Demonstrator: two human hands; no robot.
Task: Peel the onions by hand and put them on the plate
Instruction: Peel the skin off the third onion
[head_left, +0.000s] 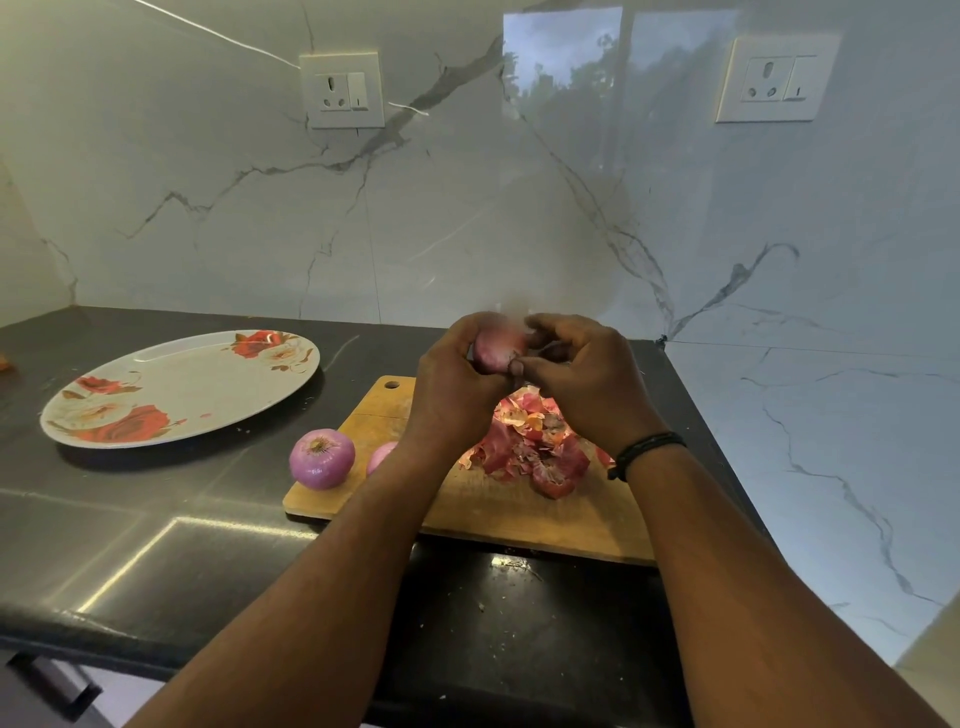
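My left hand (451, 382) grips a pink onion (496, 349) above the far end of the wooden cutting board (524, 512). My right hand (584, 379) pinches at the onion's right side with thumb and fingertips. A peeled purple onion (322, 459) sits at the board's left edge. Another onion (381, 456) lies beside it, mostly hidden behind my left forearm. A heap of red and orange onion skins (535, 452) lies on the board under my hands. The floral plate (179, 387) rests on the black counter to the left, with nothing on it.
The black counter (156, 545) runs up to a marble wall at the back and right. Two wall sockets (343, 89) (774, 79) sit high on the back wall. Bits of skin dot the counter near the front edge. A drawer handle (52, 686) shows at bottom left.
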